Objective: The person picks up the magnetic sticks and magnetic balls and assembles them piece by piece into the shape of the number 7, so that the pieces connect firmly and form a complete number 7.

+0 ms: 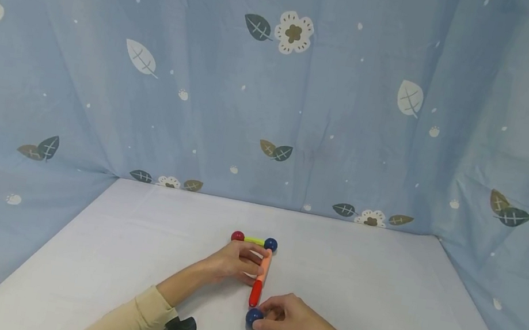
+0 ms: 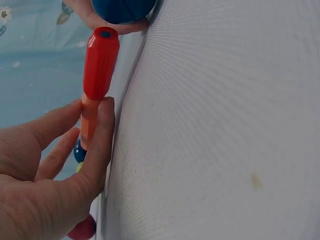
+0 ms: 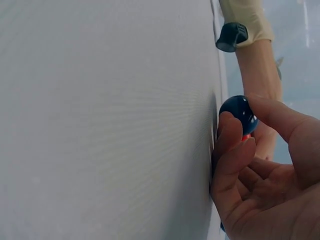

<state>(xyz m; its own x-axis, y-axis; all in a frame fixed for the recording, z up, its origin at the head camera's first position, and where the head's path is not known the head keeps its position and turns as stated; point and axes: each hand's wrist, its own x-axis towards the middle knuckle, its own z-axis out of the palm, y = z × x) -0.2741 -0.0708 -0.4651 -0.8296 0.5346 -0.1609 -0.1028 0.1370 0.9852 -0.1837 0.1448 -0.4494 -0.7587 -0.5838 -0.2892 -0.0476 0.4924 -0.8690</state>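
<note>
My left hand (image 1: 233,262) pinches an orange rod (image 1: 265,267) between thumb and fingers. A red rod (image 2: 101,62) continues in line from its near end, with a dark spot on its end face. At the orange rod's far end sits a blue ball (image 1: 270,245); a yellow-green rod (image 1: 254,241) runs left from there to a dark red ball (image 1: 238,236). My right hand (image 1: 293,320) holds another blue ball (image 3: 239,114) by thumb and fingertips, close to the red rod's free end. A narrow gap seems to separate the two.
A white cloth-covered table (image 1: 370,288) lies under both hands. Blue curtains (image 1: 346,114) with leaf and flower prints hang at the back and sides. A black device (image 1: 182,327) sits at the left wrist, by the beige sleeve (image 1: 134,315).
</note>
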